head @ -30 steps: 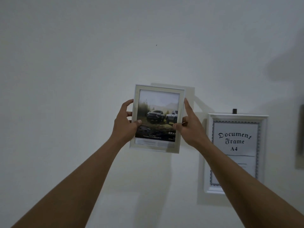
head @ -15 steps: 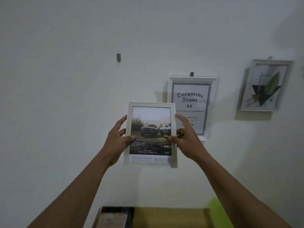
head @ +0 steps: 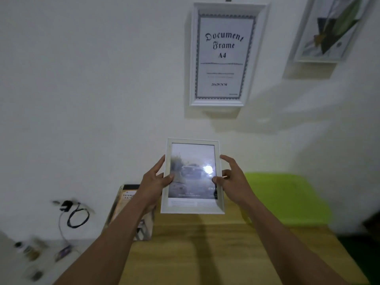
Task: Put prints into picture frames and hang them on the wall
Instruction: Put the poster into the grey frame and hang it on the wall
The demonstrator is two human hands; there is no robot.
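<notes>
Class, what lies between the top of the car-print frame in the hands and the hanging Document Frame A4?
Only bare white wall, in the head view; nothing hangs between the held frame and the document frame.

The held frame (head: 191,207) has a smooth white moulding and a glossy pane throwing back bright glare. The table (head: 205,254) below looks like pale, matt, fine-grained wood; the green seat (head: 287,198) to the right looks like smooth plastic. The wall (head: 82,79) is matt white, and the document frame (head: 194,58) holds printed paper.
</notes>
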